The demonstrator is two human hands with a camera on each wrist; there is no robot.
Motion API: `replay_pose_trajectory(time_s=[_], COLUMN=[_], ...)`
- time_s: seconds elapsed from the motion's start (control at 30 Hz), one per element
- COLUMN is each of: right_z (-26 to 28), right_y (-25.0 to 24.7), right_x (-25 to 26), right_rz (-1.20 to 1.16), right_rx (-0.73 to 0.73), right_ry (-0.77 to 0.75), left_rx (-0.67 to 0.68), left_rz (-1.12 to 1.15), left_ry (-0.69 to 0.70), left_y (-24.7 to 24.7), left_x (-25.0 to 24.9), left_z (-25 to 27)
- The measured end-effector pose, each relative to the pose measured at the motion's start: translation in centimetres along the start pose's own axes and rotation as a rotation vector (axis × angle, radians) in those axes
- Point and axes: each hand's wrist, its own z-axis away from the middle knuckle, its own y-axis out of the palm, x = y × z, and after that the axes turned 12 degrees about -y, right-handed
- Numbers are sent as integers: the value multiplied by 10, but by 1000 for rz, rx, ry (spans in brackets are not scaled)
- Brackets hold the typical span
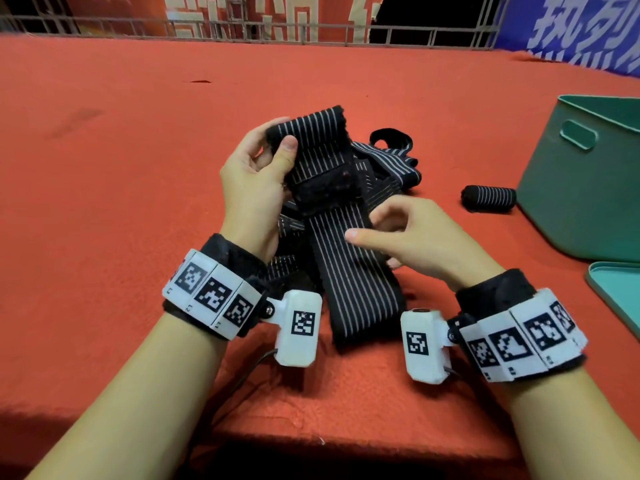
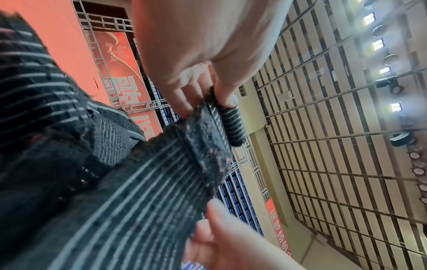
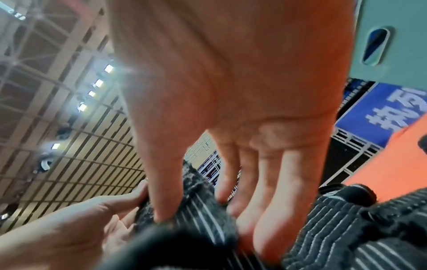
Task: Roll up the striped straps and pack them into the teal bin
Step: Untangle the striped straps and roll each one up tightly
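Note:
A black strap with thin white stripes (image 1: 349, 271) is held up over the red table, its lower end resting on the cloth. My left hand (image 1: 284, 140) pinches its top end, which is folded over into a small curl (image 2: 232, 126). My right hand (image 1: 367, 230) pinches the strap lower down at its right edge, thumb (image 3: 161, 210) on the front and fingers behind. A Velcro patch (image 1: 325, 188) crosses the strap between the hands. One rolled strap (image 1: 488, 199) lies against the teal bin (image 1: 571, 202) at the right.
A loose pile of more striped straps (image 1: 394, 161) lies behind the held one. A teal lid (image 1: 620, 292) lies flat at the right edge, in front of the bin. The table's front edge (image 1: 346, 441) runs below my wrists. Banners and railings stand far behind.

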Motion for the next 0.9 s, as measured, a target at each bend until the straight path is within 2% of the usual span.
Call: replay_pose_trajectory(time_s=[0.1,0.23,0.37,0.53,0.67,0.77,0.9], right_z=[-6,-15,-17,-17,-16,-15,-13], right_y=[0,7,10,10,7,7,4], right_x=[0,8,12,7,3,4,6], right_rz=[-69,-430,-350,-445,-457,-550,-699], right_rx=[-229,-294,-408,-419,-459,-450,-423], right_ry=[-66,-130,-307,-300,-308,-264,-195], left_rx=[67,227,300,308,264,243,294], left_rz=[-59,-123,-139,-131,-148,-193,-232], left_ry=[-13,-34,-30,-49,-66,-126,-184], left_y=[0,7,11,11,16,19,16], left_x=[2,5,7,6,6,3,0], left_z=[0,3,8,10,13,18,18])
